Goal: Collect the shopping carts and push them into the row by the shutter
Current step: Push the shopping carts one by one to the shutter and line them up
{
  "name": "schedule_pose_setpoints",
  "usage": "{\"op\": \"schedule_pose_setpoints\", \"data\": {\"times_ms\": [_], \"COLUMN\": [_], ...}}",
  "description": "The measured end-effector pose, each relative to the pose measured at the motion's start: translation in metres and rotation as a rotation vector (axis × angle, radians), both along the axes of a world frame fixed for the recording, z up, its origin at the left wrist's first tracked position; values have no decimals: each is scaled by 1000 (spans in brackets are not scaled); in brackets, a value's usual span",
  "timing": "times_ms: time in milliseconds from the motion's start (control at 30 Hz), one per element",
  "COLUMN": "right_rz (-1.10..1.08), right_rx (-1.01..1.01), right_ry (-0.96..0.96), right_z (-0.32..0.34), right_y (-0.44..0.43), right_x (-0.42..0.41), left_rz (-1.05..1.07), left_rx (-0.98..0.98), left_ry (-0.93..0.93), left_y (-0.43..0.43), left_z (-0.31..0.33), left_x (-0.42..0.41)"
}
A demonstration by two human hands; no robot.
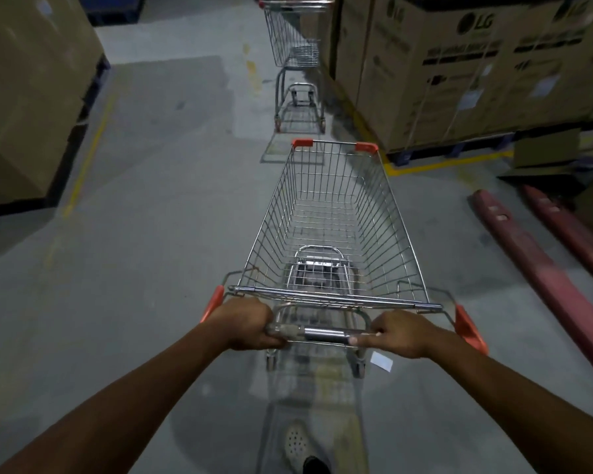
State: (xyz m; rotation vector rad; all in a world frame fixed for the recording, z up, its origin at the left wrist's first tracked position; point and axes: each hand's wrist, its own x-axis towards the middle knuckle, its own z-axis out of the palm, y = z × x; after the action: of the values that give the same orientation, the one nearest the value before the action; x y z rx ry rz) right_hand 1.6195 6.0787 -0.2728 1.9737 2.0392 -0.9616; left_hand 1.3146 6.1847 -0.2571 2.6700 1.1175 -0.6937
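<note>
Head view: my cart (391, 227) sits mid-frame, nose towards the second cart (297, 59) at upper centre.
Left hand (245, 323): curled round the handle (326, 335), left end.
Right hand (399, 333): wrapped round its right end.
Risk: drifting right could clip the red forks (534, 268) or boxes (459, 80), I reckon; a skewed push would jam the nesting.

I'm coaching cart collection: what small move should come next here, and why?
Probably push the cart straight on, steering slightly left. The left hand and right hand both grip its handle, and the second cart stands just ahead, a little left of its line, with open floor between.
</note>
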Motion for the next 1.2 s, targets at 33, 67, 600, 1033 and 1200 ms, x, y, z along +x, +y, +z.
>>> {"op": "schedule_pose_setpoints", "data": {"times_ms": [33, 67, 600, 1033, 1200], "right_rz": [33, 51, -2, -249, -352], "right_rx": [-15, -26, 50, 36, 89], "right_ry": [-35, -59, -180, -244, -294], "right_z": [2, 4, 4, -2, -8], "right_y": [-1, -2, -23, -73, -104], "right_x": [-1, -2, -28, -76, -94], "left_rz": [33, 70, -6, -197, -272], "left_rx": [8, 21, 157, 78, 56], "left_ry": [0, 2, -135, -150, -155], "left_y": [-2, -4, -6, 10, 1], "left_z": [1, 1, -7, -6, -3], "left_x": [0, 0, -17, -29, -32]}}
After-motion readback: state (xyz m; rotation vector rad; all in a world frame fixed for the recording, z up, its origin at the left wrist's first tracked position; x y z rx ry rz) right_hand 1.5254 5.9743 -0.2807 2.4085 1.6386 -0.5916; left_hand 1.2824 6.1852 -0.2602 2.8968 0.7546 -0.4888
